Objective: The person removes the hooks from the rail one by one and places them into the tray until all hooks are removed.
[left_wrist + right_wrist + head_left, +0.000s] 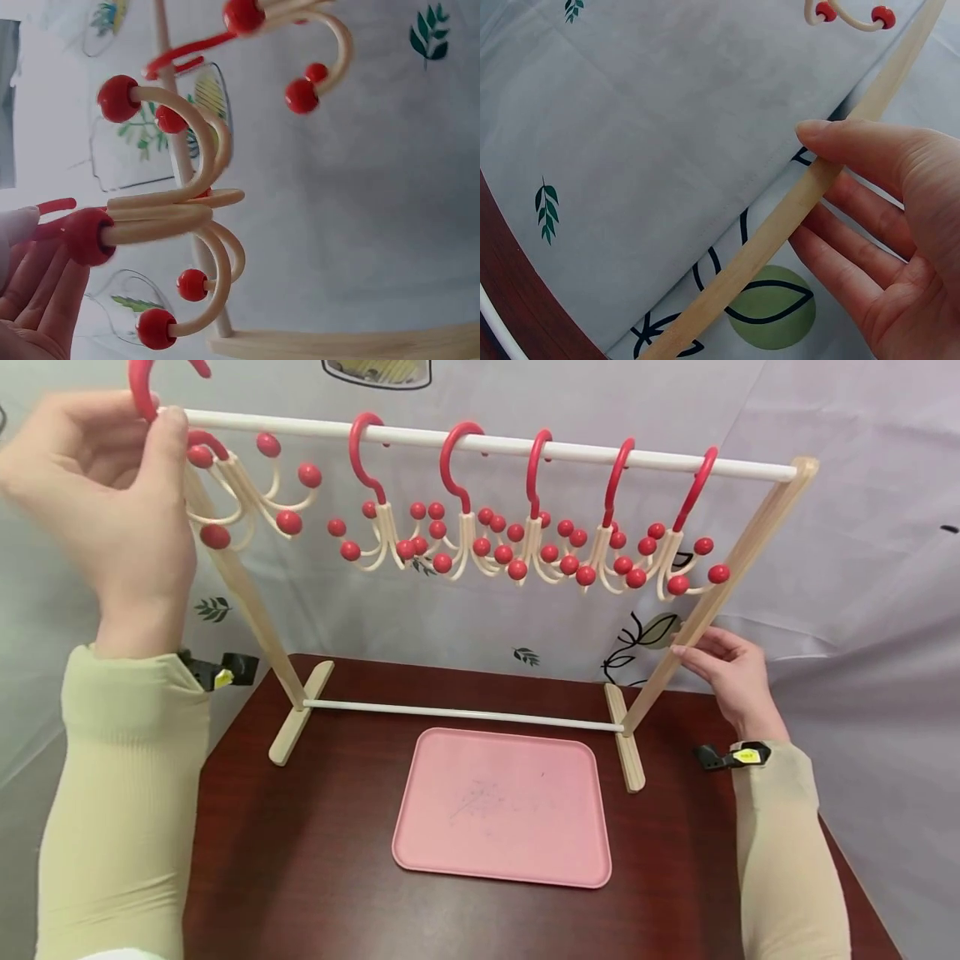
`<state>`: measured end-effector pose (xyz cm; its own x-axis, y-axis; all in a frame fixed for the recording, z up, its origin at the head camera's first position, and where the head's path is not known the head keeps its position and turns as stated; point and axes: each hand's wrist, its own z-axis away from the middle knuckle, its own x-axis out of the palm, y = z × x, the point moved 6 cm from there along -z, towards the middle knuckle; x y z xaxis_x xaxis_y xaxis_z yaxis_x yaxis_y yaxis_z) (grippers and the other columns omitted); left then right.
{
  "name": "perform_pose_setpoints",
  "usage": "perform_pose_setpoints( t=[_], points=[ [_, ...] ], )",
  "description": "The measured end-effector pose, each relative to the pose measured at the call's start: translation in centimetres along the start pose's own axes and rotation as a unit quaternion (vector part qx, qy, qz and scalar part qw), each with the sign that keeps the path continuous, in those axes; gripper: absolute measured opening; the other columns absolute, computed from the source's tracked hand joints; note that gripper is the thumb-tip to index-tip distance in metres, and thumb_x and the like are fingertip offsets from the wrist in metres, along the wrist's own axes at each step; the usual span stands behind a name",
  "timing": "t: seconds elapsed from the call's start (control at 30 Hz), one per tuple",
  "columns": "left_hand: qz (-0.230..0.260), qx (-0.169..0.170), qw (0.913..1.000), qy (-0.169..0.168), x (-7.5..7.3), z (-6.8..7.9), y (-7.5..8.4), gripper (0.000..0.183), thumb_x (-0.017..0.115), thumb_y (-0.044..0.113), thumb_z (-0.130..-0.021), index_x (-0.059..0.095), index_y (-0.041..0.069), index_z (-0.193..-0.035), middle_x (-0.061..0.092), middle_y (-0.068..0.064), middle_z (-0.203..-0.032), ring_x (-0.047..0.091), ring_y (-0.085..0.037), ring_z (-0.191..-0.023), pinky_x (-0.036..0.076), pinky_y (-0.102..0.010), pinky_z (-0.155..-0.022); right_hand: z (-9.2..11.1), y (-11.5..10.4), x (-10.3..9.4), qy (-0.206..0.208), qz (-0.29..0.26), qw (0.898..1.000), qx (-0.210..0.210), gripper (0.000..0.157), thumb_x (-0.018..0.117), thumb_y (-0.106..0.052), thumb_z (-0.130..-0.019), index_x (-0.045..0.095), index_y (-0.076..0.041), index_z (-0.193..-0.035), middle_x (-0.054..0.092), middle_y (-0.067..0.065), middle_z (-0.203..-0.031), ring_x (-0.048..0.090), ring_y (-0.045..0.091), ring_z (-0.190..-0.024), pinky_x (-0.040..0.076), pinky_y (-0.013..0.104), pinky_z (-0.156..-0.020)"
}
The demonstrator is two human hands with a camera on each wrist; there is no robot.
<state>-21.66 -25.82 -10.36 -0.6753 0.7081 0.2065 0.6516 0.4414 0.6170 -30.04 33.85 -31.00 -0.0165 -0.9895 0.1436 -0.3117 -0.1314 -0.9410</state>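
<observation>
In the head view my left hand (127, 502), raised to the left end of the white rail (300, 425), pinches the red hook of a wooden hanger (243, 485) with curved arms and red ball tips. That hook's curve stands above the rail. The left wrist view shows this hanger's balls and arms (161, 214) close up beside my fingers. Several similar hangers (532, 539) hang along the rail to the right. My right hand (727, 672) grips the rack's right wooden post (675, 639) low down; in the right wrist view, the thumb lies across the post (761, 240).
A pink tray (510, 810) lies on the dark wooden table (315, 860) before the rack. The rack's feet (300, 718) stand on the table, joined by a thin white lower bar (450, 713). Behind hangs a pale cloth (450, 618) with leaf prints.
</observation>
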Motion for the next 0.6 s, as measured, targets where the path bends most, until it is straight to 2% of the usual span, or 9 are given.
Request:
perform_pose_setpoints(
  t=[0.1,0.2,0.4,0.5,0.6],
  points=[
    [-0.013,0.036,0.9992,-0.012,-0.4,1.2,0.8,0.019,0.077,0.026,-0.092,0.077,0.010,-0.102,0.075,-0.006,-0.100,0.071,-0.019,-0.091,0.054,-0.021,-0.081,0.1,0.1,0.0,-0.002,-0.005,1.000,-0.003,0.034,0.072,0.015,-0.087,0.071,0.005,-0.119,0.076,0.008,-0.101,0.074,0.017,-0.090,0.058,0.025,-0.080],
    [-0.001,0.050,0.9986,-0.017,-0.8,2.4,1.8,0.021,0.078,0.027,-0.091,0.077,0.008,-0.101,0.075,-0.009,-0.099,0.072,-0.020,-0.088,0.055,-0.021,-0.076,0.2,-0.1,0.0,-0.004,-0.008,1.000,-0.004,0.035,0.071,0.016,-0.087,0.069,0.007,-0.121,0.076,0.008,-0.101,0.074,0.017,-0.090,0.058,0.026,-0.080],
    [0.075,0.056,0.9953,-0.023,-0.5,5.6,3.1,0.022,0.089,0.009,-0.078,0.077,-0.007,-0.088,0.074,-0.022,-0.085,0.072,-0.020,-0.066,0.057,-0.019,-0.062,0.3,-0.2,-0.1,0.001,0.003,1.000,-0.002,0.033,0.072,0.014,-0.087,0.073,0.002,-0.118,0.076,0.007,-0.101,0.074,0.016,-0.091,0.058,0.025,-0.080],
    [0.089,0.055,0.9929,-0.057,0.0,7.7,3.1,0.021,0.089,0.004,-0.077,0.077,-0.009,-0.088,0.073,-0.023,-0.083,0.071,-0.018,-0.064,0.057,-0.021,-0.063,0.4,-0.2,-0.2,0.002,0.010,1.000,-0.002,0.032,0.073,0.013,-0.087,0.075,-0.001,-0.116,0.076,0.006,-0.101,0.074,0.015,-0.091,0.058,0.024,-0.080],
    [0.085,0.050,0.9888,-0.113,0.9,9.9,2.7,0.018,0.087,0.001,-0.078,0.078,-0.007,-0.091,0.075,-0.019,-0.086,0.072,-0.017,-0.071,0.058,-0.022,-0.068,0.4,-0.1,-0.2,0.001,0.008,1.000,-0.001,0.032,0.072,0.013,-0.087,0.075,-0.001,-0.116,0.076,0.006,-0.101,0.074,0.016,-0.091,0.058,0.025,-0.081]
  ],
)
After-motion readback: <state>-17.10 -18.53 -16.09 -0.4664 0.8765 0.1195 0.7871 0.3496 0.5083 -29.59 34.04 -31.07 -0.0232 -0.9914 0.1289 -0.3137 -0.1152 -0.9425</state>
